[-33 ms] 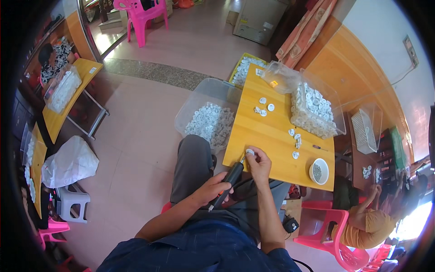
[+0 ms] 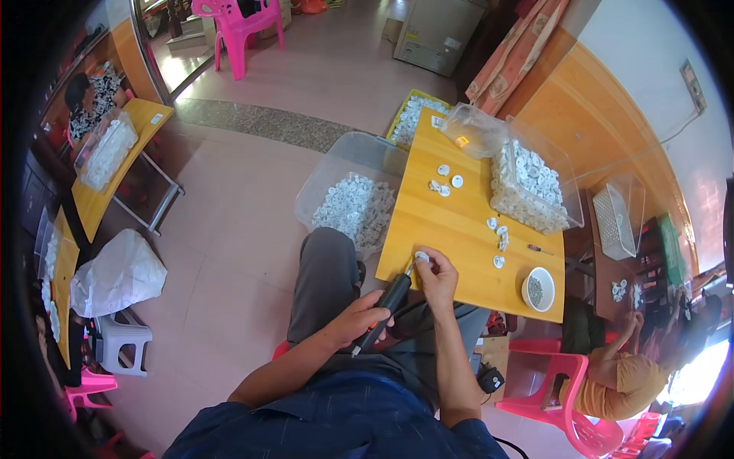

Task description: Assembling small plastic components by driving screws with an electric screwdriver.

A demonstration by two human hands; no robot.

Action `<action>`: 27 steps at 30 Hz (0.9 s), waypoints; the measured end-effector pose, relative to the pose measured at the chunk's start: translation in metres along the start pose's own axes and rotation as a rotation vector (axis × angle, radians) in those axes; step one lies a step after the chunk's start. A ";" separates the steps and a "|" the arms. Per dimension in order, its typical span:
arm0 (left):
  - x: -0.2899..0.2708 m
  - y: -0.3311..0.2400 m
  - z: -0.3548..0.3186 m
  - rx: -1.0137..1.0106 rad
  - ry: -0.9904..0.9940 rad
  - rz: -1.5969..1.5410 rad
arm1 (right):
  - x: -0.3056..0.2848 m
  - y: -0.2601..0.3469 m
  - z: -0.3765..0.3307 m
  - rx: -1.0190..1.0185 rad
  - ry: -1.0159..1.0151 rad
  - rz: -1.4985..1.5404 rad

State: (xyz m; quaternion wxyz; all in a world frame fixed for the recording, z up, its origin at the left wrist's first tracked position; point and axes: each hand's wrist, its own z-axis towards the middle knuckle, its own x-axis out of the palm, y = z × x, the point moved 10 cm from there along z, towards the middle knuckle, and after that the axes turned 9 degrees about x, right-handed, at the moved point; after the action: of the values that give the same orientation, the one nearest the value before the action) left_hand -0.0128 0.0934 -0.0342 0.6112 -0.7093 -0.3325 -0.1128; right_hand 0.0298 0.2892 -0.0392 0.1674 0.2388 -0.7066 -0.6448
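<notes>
My left hand [image 2: 358,317] grips a black electric screwdriver [image 2: 388,298], tip pointing up at a small white round part [image 2: 421,256]. My right hand [image 2: 439,277] pinches that part at the near edge of the yellow wooden table [image 2: 451,222]. More white parts lie loose on the table, in a far group [image 2: 444,182] and a group further right [image 2: 499,232]. A small white bowl of dark screws [image 2: 537,289] stands at the near right corner.
A clear bin of white parts [image 2: 535,183] and a clear bag [image 2: 474,131] sit on the table's far side. Another clear bin of parts [image 2: 352,205] is on the floor at left. A person in yellow [image 2: 612,375] sits at right. A white sack [image 2: 115,275] and a stool [image 2: 122,340] stand left.
</notes>
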 end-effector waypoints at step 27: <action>0.000 -0.002 -0.002 -0.012 0.015 0.012 | 0.001 0.015 -0.003 -0.154 -0.040 -0.132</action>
State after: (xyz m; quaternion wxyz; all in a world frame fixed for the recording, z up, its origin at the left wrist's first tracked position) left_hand -0.0133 0.0917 -0.0322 0.6102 -0.7141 -0.3228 -0.1164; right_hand 0.0289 0.2872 -0.0238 0.1283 0.2583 -0.6407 -0.7116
